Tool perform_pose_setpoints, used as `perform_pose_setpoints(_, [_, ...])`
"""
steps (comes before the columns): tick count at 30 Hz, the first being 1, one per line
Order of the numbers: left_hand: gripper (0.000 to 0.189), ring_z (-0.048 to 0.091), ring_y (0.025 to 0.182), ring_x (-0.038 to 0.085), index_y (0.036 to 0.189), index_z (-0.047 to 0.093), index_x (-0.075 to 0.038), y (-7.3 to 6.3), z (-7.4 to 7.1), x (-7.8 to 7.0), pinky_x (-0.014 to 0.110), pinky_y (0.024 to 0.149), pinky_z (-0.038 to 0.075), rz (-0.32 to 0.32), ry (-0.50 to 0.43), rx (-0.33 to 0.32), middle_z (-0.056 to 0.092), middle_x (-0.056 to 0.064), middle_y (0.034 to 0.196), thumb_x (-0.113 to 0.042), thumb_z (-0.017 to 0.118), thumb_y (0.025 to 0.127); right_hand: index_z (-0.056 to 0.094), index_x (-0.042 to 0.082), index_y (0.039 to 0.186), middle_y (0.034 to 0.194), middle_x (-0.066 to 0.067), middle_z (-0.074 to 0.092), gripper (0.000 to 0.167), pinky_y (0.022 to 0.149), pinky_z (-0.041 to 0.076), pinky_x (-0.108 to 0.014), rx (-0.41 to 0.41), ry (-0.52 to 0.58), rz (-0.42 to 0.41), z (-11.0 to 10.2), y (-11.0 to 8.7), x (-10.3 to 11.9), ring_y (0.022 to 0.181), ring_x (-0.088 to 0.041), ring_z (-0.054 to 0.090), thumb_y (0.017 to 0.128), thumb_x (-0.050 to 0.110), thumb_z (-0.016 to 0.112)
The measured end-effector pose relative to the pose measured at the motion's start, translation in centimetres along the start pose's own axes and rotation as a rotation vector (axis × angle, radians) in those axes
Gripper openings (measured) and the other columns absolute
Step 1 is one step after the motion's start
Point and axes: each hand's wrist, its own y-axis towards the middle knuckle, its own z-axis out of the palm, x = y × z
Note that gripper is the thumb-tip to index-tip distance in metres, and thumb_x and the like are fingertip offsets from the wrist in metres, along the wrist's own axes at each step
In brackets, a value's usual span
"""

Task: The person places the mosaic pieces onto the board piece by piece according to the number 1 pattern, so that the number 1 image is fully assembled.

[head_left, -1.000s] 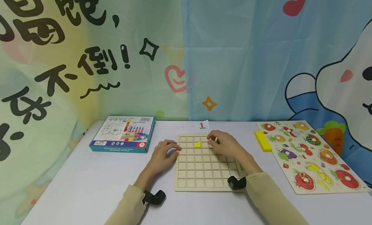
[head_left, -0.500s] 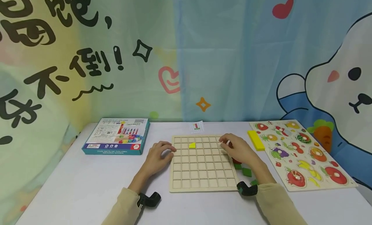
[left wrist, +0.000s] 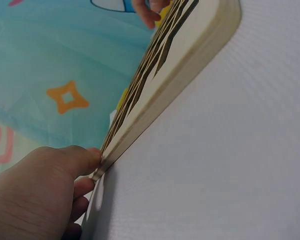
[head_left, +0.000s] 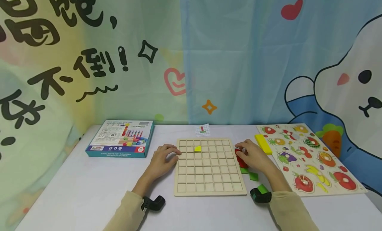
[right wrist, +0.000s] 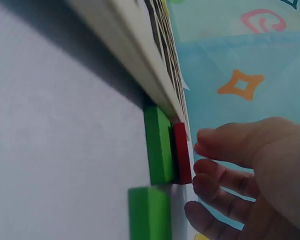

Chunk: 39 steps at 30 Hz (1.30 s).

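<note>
Blocks (head_left: pixel 242 162) more exposed, right grip (head_left: pixel 252 155) farther right

Playroom-like setting with cartoon curtain (head_left: pixel 221 58)

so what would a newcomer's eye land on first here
Probably the pastel printed fabric backdrop, with big black characters at left and a white cartoon animal at right. Next, perhaps, the small bright yellow flat piece toward the far left of the pale wooden grid board, between the person's left hand and right hand.
</note>
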Motion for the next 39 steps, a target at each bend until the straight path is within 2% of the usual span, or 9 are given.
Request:
perform_pose_setpoints(7, [0.014, 0.05, 0.112, 0.025, 0.1, 0.068, -0.025, 0.0, 0.1, 0.1, 0.045, 0.09, 0.033, -0.022, 0.006, 0.002, 0.06, -0.001, 0.118, -0.018, 0.065, 0.087, 0.06, 0.001, 0.119, 0.105, -0.014, 0.055, 0.032, 0.073, 0.048, -0.032, 0.033, 0.006, 0.047, 0.0, -0.2, -0.6, 0.084, -0.021, 0.052, 0.09, 0.014, 0.061])
perform_pose_setpoints(17, [0.014, 0.051, 0.111, 0.025, 0.099, 0.069, -0.022, 0.3, 0.1, 0.2, 0.045, 0.089, 0.034, 0.011, 0.014, -0.016, 0.061, 0.001, 0.117, -0.016, 0.066, 0.087, 0.061, 0.003, 0.115, 0.103, -0.015, 0.053, 0.026, 0.076, 0.048, -0.037, -0.001, -0.001, 0.052, 0.2, 0.0, -0.8, 0.084, -0.023, 0.052, 0.09, 0.012, 0.061])
perform_pose_setpoints(21, [0.014, 0.051, 0.111, 0.025, 0.099, 0.069, -0.023, 0.3, 0.1, 0.2, 0.045, 0.09, 0.035, 0.0, 0.014, -0.014, 0.061, 0.001, 0.118, -0.017, 0.066, 0.087, 0.061, 0.003, 0.113, 0.104, -0.016, 0.055, 0.024, 0.079, 0.049, -0.041, -0.013, 0.005, 0.043, 0.3, 0.1, -0.9, 0.084, -0.024, 0.052, 0.09, 0.009, 0.06])
perform_pose_setpoints(26, [0.014, 0.05, 0.111, 0.024, 0.099, 0.068, -0.024, 0.1, 0.1, 0.2, 0.044, 0.09, 0.034, -0.019, 0.007, 0.002, 0.06, 0.001, 0.118, -0.017, 0.065, 0.088, 0.06, 0.004, 0.107, 0.099, -0.014, 0.055, 0.019, 0.076, 0.048, -0.038, -0.011, 0.025, 0.039, 0.3, 0.2, -1.1, 0.081, -0.022, 0.052, 0.089, 0.006, 0.061])
perform_pose_setpoints(33, [0.014, 0.05, 0.112, 0.025, 0.1, 0.068, -0.024, 0.1, 0.2, 0.2, 0.046, 0.089, 0.035, 0.012, 0.01, -0.012, 0.061, 0.001, 0.118, -0.018, 0.064, 0.088, 0.058, 0.005, 0.107, 0.092, -0.01, 0.053, 0.018, 0.075, 0.045, -0.034, -0.03, 0.054, 0.066, 0.3, 0.1, -1.3, 0.081, -0.022, 0.05, 0.089, 0.008, 0.061])
perform_pose_setpoints(39, [0.014, 0.05, 0.112, 0.025, 0.101, 0.068, -0.023, 0.1, 0.2, 0.3, 0.045, 0.09, 0.034, 0.003, 0.015, -0.01, 0.06, 0.0, 0.119, -0.018, 0.064, 0.088, 0.058, 0.007, 0.104, 0.09, -0.009, 0.056, 0.013, 0.07, 0.044, -0.031, -0.059, 0.099, 0.076, 0.2, 0.1, -1.1, 0.079, -0.021, 0.051, 0.091, 0.01, 0.059])
